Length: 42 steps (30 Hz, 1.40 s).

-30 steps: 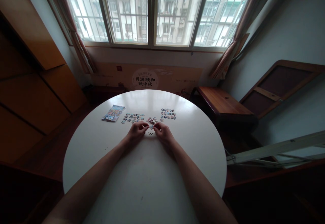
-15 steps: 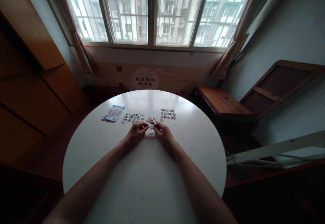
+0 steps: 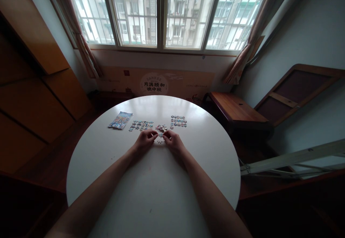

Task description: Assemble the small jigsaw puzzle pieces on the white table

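Note:
My left hand (image 3: 146, 138) and my right hand (image 3: 172, 139) face each other over the white table, fingers closed in a pinch. Between their fingertips are small jigsaw puzzle pieces (image 3: 160, 135), and both hands seem to grip them; exact contact is too small to see. Just beyond lies a loose heap of puzzle pieces (image 3: 162, 127). One spread group of pieces (image 3: 141, 124) lies to the left, in rough rows. Another group of pieces (image 3: 178, 121) sits to the right, also in rows. A few pieces (image 3: 160, 142) lie nearer to me, between my wrists.
A colourful printed picture sheet or packet (image 3: 120, 120) lies at the left on the round white table (image 3: 151, 195). Behind the table a printed cardboard panel (image 3: 194, 83) stands below the window. To the right is a wooden bench (image 3: 237, 106).

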Available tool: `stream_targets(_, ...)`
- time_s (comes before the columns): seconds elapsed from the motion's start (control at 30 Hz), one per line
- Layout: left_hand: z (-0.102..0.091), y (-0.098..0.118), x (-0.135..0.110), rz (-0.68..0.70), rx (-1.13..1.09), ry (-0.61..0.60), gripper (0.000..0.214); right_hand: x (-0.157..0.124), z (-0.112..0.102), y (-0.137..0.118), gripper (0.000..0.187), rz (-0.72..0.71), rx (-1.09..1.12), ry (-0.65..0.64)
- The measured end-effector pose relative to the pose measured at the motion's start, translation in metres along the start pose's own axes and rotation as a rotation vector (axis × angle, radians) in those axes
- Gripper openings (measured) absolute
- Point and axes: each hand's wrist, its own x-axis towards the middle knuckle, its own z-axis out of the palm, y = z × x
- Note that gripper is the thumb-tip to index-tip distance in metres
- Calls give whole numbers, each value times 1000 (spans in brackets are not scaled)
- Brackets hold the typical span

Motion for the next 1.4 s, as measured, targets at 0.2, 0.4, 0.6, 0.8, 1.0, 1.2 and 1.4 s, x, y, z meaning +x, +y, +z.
stream_targets(0.2,0,1,0,2,2,1,22,0,-1,-1,12,-3,-4,-4)
stream_targets(0.4,0,2,0,-11,-5,4,22,0,0,-1,13,-4,-8,-6)
stream_targets(0.6,0,3,0,-11,-1,0,22,0,-1,-1,13,-2,-18,-8)
stream_targets(0.8,-1,5,0,-16,-2,-7,23,0,-2,-2,13,3,-15,-9)
stream_targets(1.0,-1,5,0,-8,-5,-2,23,-1,-2,-4,13,11,-12,-14)
stream_targets(1.2,-1,6,0,-3,4,1,22,-1,-2,-3,14,0,-15,-14)
stream_targets(1.4,0,2,0,-20,8,-5,23,-1,-2,-3,13,-7,-11,-9)
